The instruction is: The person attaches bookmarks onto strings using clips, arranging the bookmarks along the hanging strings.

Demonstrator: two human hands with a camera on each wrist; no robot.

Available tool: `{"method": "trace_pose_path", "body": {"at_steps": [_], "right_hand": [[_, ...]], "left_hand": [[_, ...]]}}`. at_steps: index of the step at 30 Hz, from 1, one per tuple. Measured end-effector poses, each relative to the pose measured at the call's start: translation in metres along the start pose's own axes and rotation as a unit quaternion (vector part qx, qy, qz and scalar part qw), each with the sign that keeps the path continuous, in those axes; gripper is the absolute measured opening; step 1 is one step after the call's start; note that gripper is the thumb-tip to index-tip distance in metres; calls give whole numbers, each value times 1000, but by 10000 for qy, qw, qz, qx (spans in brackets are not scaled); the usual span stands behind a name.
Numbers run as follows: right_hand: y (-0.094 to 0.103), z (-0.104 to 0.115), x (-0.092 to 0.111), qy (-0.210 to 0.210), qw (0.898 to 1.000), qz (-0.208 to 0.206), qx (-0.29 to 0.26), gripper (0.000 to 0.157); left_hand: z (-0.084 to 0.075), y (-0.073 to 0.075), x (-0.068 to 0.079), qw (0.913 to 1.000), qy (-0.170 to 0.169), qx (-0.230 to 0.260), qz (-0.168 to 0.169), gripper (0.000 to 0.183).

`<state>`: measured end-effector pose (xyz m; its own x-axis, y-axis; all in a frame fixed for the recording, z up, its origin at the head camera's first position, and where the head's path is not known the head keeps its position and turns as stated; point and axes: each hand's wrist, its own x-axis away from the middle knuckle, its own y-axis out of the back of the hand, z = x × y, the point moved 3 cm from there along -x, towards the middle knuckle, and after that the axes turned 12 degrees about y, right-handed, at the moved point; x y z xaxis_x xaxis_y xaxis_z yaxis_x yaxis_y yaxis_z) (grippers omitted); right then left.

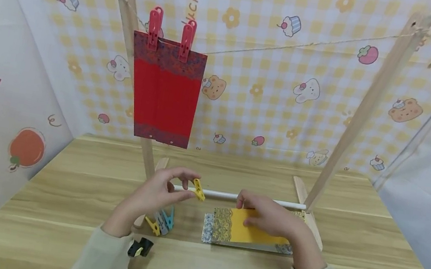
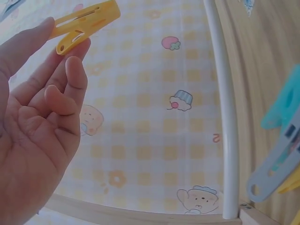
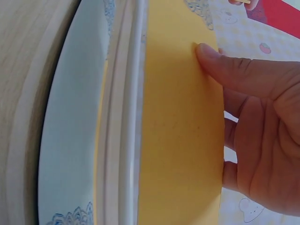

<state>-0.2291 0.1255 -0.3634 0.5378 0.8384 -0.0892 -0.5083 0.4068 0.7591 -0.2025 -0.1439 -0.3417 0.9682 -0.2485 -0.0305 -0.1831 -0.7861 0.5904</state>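
Note:
My left hand (image 1: 164,190) pinches a yellow clothespin (image 1: 198,189) between thumb and fingers; in the left wrist view its handle ends lie between them and the other fingers curl loosely. My right hand (image 1: 273,215) grips a yellow sheet of paper or card (image 1: 240,230) with a lacy patterned border. In the right wrist view the thumb lies on the sheet's (image 3: 180,126) near face, with fingers behind its edge. A pale blue sheet (image 3: 70,131) with a blue border lies below, apart from the yellow one there; a thin yellow edge shows beside it.
A red sheet (image 1: 176,100) hangs from a string (image 1: 280,46) by two red clothespins (image 1: 187,38). Wooden posts (image 1: 365,111) hold the string, joined low down by a white rod (image 1: 223,195). Yellow, grey and teal clothespins (image 1: 161,222) lie on the table by the left wrist.

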Motion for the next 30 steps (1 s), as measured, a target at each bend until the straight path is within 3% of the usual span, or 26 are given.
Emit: {"method": "trace_pose_path", "body": {"at_steps": [8, 15, 30], "right_hand": [[8, 7, 0, 311, 9989, -318, 135, 23], [13, 14, 2, 330, 9979, -550, -3, 25], [18, 20, 3, 510, 9911, -1161, -404, 22]], "left_hand": [[-7, 4, 0, 9992, 0, 83, -379, 45], [-12, 7, 5, 9972, -86, 220, -716, 41], [-23, 11, 14, 9939, -380, 262, -1000, 41]]}}
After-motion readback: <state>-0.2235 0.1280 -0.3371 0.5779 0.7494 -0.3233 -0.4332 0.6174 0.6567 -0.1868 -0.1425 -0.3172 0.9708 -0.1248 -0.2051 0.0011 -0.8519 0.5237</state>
